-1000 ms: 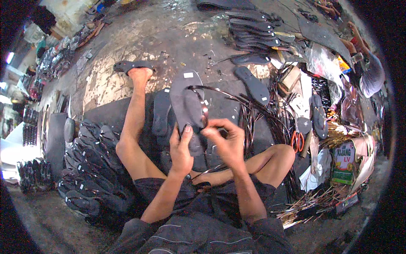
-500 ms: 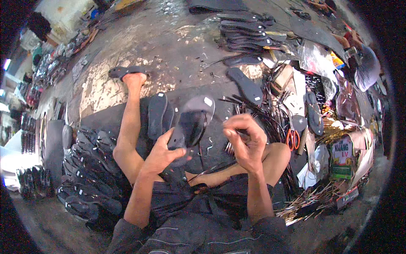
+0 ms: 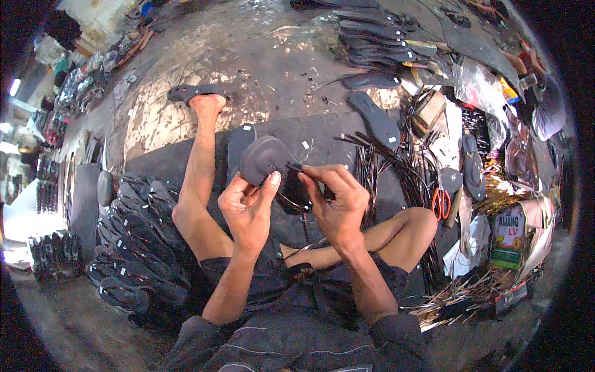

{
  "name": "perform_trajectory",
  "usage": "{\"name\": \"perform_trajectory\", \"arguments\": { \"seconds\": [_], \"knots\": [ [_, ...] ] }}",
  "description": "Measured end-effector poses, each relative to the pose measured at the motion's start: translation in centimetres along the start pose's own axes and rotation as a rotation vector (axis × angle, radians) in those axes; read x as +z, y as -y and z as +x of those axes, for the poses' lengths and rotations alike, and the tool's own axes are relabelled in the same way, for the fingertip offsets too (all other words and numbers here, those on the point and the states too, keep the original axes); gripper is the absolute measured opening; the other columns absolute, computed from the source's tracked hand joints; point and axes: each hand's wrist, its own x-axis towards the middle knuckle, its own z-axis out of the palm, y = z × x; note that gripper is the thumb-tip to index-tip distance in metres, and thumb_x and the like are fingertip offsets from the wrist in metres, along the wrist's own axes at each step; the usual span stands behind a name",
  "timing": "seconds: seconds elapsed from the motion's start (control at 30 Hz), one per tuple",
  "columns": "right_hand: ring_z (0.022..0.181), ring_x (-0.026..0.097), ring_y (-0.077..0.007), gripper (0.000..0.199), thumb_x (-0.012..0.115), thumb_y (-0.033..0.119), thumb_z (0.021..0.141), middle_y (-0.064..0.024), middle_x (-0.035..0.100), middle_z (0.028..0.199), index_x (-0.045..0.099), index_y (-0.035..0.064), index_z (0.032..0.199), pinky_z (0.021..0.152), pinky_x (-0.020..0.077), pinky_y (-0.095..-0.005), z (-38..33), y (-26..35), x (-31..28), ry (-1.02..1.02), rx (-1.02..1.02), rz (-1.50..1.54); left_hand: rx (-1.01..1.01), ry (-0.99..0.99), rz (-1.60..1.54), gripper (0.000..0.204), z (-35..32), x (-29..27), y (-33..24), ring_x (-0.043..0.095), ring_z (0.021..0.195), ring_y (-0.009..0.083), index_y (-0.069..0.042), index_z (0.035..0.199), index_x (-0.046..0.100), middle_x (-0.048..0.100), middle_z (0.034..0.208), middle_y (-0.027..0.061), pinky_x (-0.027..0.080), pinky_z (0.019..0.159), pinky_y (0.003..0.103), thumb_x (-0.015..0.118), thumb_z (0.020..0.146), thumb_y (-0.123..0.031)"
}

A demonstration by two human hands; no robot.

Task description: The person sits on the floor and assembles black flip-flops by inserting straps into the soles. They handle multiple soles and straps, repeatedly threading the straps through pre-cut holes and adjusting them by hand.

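My left hand (image 3: 246,209) is closed on a dark grey sandal sole (image 3: 265,156), raised in front of my lap and tilted, its thumb on the near face. My right hand (image 3: 339,201) is beside it with thumb and fingers pinched on a thin black strap (image 3: 294,166) at the sole's right edge. Part of the strap hangs dark below the sole between my hands, and its exact path is hard to make out. Behind the held piece another dark sole (image 3: 239,144) lies on the floor mat.
Finished black sandals (image 3: 139,242) are heaped at my left. Stacked soles (image 3: 372,46) lie far right, with a single sole (image 3: 374,119) nearer. Bundled black strips (image 3: 403,161), orange-handled scissors (image 3: 440,202) and a green-and-white tin (image 3: 509,239) are on my right.
My right hand has come left and down to the sole. My left hand has turned the sole so its rounded end points up. The view has shifted slightly.
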Motion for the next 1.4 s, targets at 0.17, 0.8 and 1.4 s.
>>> {"name": "perform_trajectory", "arguments": {
  "seconds": [0.17,0.8,1.4],
  "knots": [
    [0.074,0.074,-0.0208,0.014,0.086,0.001,0.09,-0.0115,0.076,0.091,0.081,0.0014,0.103,0.065,0.0571,-0.0336,-0.2,0.6,0.0,0.015,0.083,-0.012,0.068,0.052,-0.014,0.024,-1.4,-0.4,3.0,0.071,0.104,0.0116,0.006,0.122,0.076,0.077,0.115,0.0086,0.059,0.091,0.028,0.08,0.1,0.0],
    [0.079,0.072,-0.0355,0.018,0.08,0.005,0.092,-0.0162,0.068,0.093,0.073,0.0027,0.109,0.07,0.0584,-0.0431,-0.1,0.9,-0.3,0.142,0.086,0.041,0.097,0.034,-0.106,0.02,-1.9,-0.2,3.8,0.071,0.104,0.0112,0.008,0.118,0.072,0.075,0.113,0.0076,0.06,0.088,0.025,0.079,0.101,0.001],
    [0.077,0.07,-0.0238,0.013,0.077,-0.002,0.094,-0.0139,0.069,0.093,0.072,-0.0018,0.106,0.069,0.0552,-0.0346,-0.8,0.8,1.0,0.043,0.129,0.096,0.237,0.009,0.138,0.026,-2.6,0.2,3.7,0.074,0.104,0.0157,0.006,0.122,0.078,0.078,0.118,0.0121,0.059,0.09,0.028,0.082,0.098,-0.001]
  ]
}}
